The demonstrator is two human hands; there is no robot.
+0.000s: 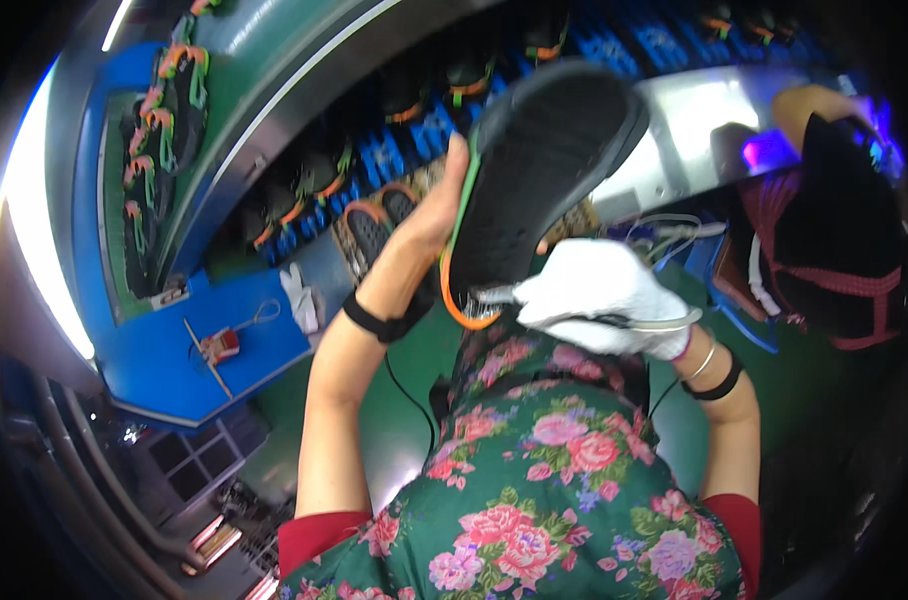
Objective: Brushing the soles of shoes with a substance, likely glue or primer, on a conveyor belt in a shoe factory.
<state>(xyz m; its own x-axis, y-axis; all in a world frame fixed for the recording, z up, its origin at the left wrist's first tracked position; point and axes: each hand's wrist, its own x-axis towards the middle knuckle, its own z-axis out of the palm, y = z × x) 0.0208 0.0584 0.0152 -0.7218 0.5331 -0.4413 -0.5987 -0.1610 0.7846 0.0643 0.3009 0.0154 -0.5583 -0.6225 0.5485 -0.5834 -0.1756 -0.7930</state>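
A large black shoe [544, 160] with a green and orange edge is held up, tilted, in front of my body. My bare left hand [442, 205] grips it along its left side, thumb up on the rim. My right hand [599, 295], in a white glove, is closed around a slim, pale tool [496, 295]. The tool's tip is at the orange-edged lower end of the shoe, over a bright, whitish patch there. A grey, curved handle part [664, 322] runs along the glove toward the wrist. The glove partly hides the tool, so its exact kind is unclear.
Beyond the shoe, a curved line carries several dark shoes with orange and green trim [319, 172]. Two holed clogs [369, 232] lie nearer. At left, a blue table [154, 365] bears a white glove [300, 298] and a small red item [220, 346]. Another person's hand [814, 103] shows at far right.
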